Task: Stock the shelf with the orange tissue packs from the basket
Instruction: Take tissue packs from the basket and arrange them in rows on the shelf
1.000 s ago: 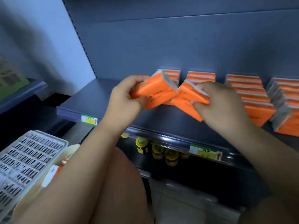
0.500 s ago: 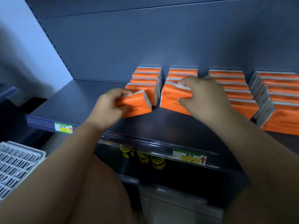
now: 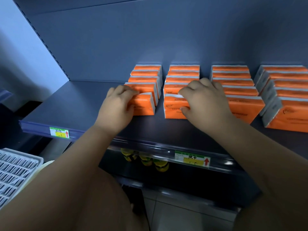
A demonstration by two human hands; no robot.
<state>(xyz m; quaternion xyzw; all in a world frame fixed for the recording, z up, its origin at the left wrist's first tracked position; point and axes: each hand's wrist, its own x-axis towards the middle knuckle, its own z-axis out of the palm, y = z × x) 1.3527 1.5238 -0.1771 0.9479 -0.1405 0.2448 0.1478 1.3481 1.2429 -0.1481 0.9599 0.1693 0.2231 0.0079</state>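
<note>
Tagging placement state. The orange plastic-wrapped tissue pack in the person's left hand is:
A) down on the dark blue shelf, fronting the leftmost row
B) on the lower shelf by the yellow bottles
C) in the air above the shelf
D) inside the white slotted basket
A: the left hand grips the orange plastic-wrapped tissue pack, its base on the dark blue shelf, in front of the leftmost row.

The left hand (image 3: 116,105) covers the left half of the first row's front pack (image 3: 144,106); the right hand (image 3: 205,100) hides the right end of the second row's front pack (image 3: 172,109). The basket (image 3: 16,170) runs off the left edge, the last row of packs (image 3: 290,114) off the right, and the bottles (image 3: 146,160) below are mostly hidden.
</note>
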